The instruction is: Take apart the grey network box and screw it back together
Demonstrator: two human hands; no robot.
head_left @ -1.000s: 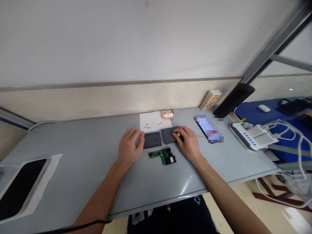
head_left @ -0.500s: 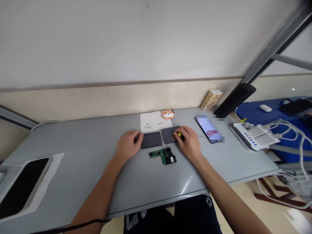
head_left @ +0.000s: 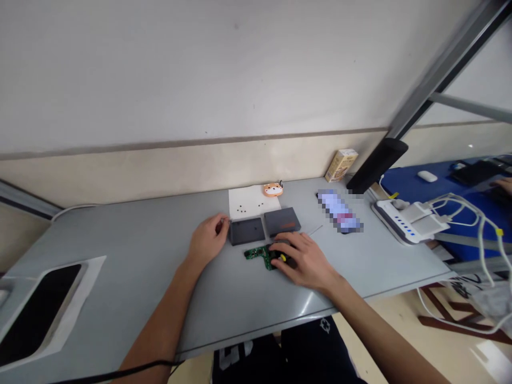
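Note:
My right hand (head_left: 306, 262) lies over the right end of a green circuit board (head_left: 258, 252), its fingers closed round a small black tool with a yellow end (head_left: 283, 258). Just beyond the board sit two dark grey case halves side by side, the left one (head_left: 247, 231) and the right one (head_left: 282, 221). My left hand (head_left: 208, 240) rests on the grey table (head_left: 132, 250) with its fingers curled and pinched together at the left case half's left edge. What they pinch is too small to make out.
Behind the case halves lies a white paper (head_left: 252, 201) with several tiny black screws, and an orange animal-shaped object (head_left: 273, 189). A phone (head_left: 340, 212), a small carton (head_left: 341, 165) and a white power strip with cables (head_left: 404, 226) are to the right. A thin metal pin (head_left: 314, 230) lies nearby.
My right hand has come off the right case half and moved toward me onto the circuit board, tool still in it. My left hand slid slightly left, off the other half.

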